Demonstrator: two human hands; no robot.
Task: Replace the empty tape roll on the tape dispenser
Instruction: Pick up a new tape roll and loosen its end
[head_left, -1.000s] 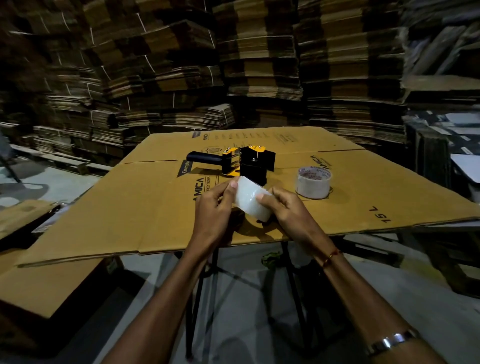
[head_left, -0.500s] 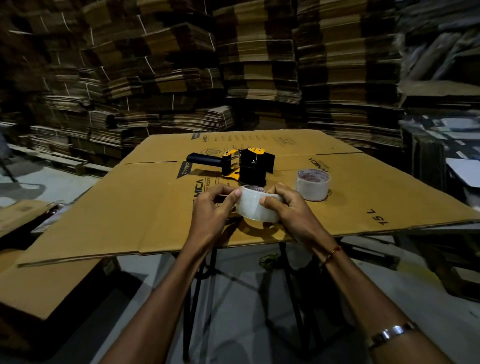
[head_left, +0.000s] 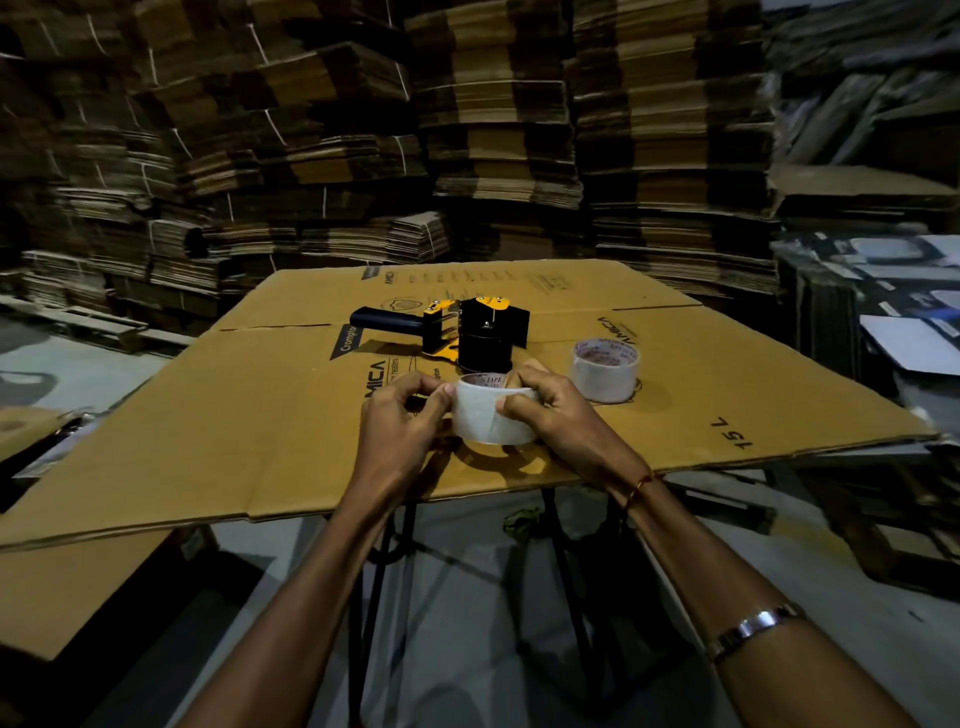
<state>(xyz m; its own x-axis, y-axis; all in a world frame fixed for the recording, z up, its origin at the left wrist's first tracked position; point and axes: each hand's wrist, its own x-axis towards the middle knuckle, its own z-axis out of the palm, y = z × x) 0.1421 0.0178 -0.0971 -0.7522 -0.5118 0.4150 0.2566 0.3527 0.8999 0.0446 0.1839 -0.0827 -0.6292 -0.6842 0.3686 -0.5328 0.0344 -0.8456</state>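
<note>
Both hands together at the near edge of the flattened cardboard sheet (head_left: 218, 426), clamped on one clear tape roll (head_left: 485, 415) between them. Left hand (head_left: 397, 426) pinching the roll's left side with thumb and fingertips; right hand (head_left: 558, 410) curled round its right side, thumb laid across the front face. Roll held just above the cardboard, tilted slightly toward the camera, red print on the inner core reading "TAPE". Just behind it, lying on the sheet: black and yellow tape dispenser (head_left: 467, 332), dark handle pointing left. Second tape roll (head_left: 605, 371) standing flat to the right of the dispenser, apart from the hands, red lettering inside its core too small to read. Printed on the cardboard: "AMICA" in part beside the left hand and again, upside down, near the second roll; "Crompt…" on a dark label by the handle; "15 L" upside down at the right edge. Stacks of flat cartons (head_left: 493, 130) behind. Metal bracelet (head_left: 753, 629) on the right forearm, red thread (head_left: 641, 486) at the wrist.
</note>
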